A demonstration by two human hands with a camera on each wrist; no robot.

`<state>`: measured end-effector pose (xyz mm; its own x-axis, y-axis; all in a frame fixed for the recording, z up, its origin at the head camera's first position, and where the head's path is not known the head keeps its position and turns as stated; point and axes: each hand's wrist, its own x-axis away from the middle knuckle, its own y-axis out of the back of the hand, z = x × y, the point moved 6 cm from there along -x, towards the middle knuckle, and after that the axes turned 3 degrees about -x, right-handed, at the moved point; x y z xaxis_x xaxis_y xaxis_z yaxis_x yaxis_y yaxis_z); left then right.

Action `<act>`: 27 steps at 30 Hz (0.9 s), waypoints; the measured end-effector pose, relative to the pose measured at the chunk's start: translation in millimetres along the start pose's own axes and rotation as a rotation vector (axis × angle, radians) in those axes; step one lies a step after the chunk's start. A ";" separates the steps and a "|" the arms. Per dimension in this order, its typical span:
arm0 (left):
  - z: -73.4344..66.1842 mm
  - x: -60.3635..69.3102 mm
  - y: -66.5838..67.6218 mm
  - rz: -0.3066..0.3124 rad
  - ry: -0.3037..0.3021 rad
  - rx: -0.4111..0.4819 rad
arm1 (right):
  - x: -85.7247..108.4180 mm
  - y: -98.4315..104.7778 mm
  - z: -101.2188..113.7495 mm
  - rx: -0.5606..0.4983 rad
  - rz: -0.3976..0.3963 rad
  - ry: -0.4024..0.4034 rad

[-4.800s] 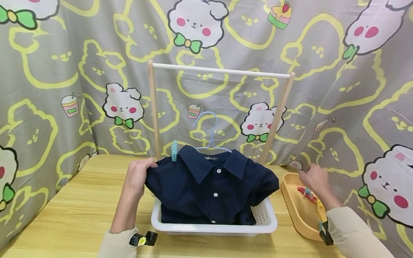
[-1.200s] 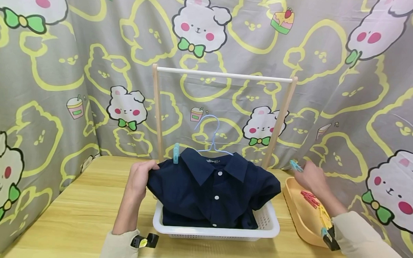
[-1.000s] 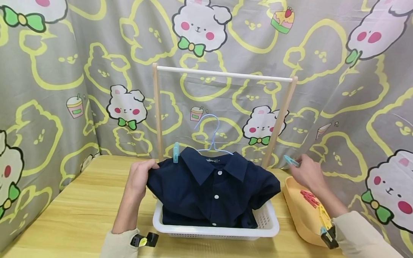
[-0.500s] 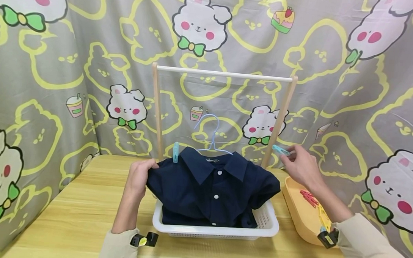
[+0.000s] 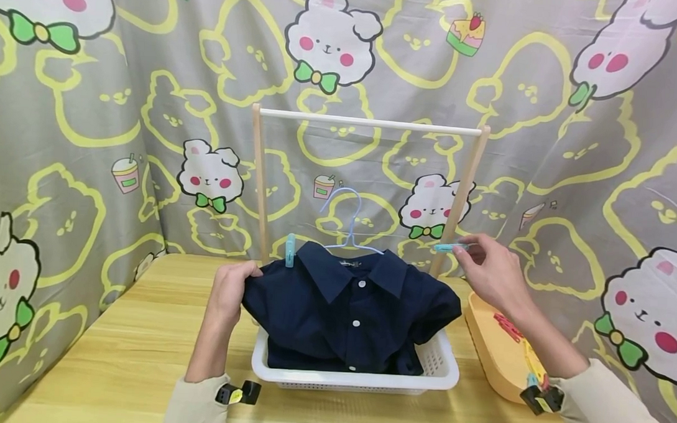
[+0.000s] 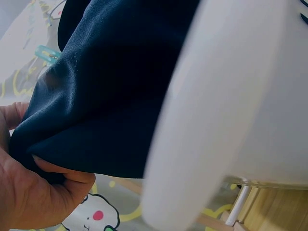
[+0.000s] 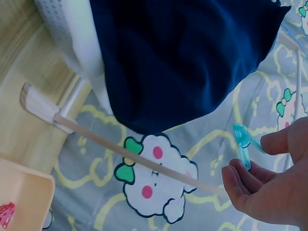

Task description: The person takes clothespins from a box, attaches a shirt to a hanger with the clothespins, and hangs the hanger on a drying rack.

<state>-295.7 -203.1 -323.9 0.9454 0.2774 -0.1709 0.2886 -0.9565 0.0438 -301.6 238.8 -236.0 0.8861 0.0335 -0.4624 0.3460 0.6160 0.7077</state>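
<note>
A navy buttoned shirt (image 5: 323,317) with short sleeves lies on a pale blue hanger (image 5: 351,218), its lower part in a white basket (image 5: 355,379). My left hand (image 5: 227,291) grips the sleeve at the left; the left wrist view shows the cloth between thumb and fingers. One light-blue clothespin (image 5: 290,250) stands clipped at the left shoulder, near the collar. My right hand (image 5: 496,270) pinches a second light-blue clothespin (image 7: 244,144) between thumb and fingers, apart from the shirt, up and right of its right shoulder.
A wooden rack (image 5: 465,191) with a white rod (image 5: 369,121) stands behind the basket. At the right is an orange tray (image 5: 490,357) with red clothespins (image 5: 509,328) and yellow ones, partly behind my right forearm. Patterned curtain surrounds the wooden table (image 5: 126,347).
From over the tray, my right hand has brought a light-blue clothespin up and left toward the shirt's right shoulder. The clothespin has turned nearly level. My left hand keeps its grip on the sleeve.
</note>
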 end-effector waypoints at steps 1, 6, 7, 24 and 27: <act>0.2 -0.2 -0.2 0.000 -0.001 0.002 | 0.7 0.5 2.2 -0.002 -0.008 0.009; 0.5 -1.4 -0.9 0.001 -0.011 0.008 | 4.0 1.6 13.8 -0.016 -0.027 0.032; 0.5 -1.5 -0.8 -0.001 -0.012 0.006 | 4.6 1.3 16.4 -0.023 -0.025 0.034; 0.4 -0.8 0.6 -0.014 0.005 -0.010 | 10.2 -4.2 48.2 -0.103 -0.009 0.113; 0.8 -0.8 0.6 -0.015 0.004 -0.014 | 11.6 -7.3 51.6 -0.100 -0.038 0.155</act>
<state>-296.4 -204.0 -324.5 0.9415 0.2922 -0.1681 0.3049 -0.9508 0.0553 -277.9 194.1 -218.9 0.8119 0.1247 -0.5703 0.3394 0.6940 0.6349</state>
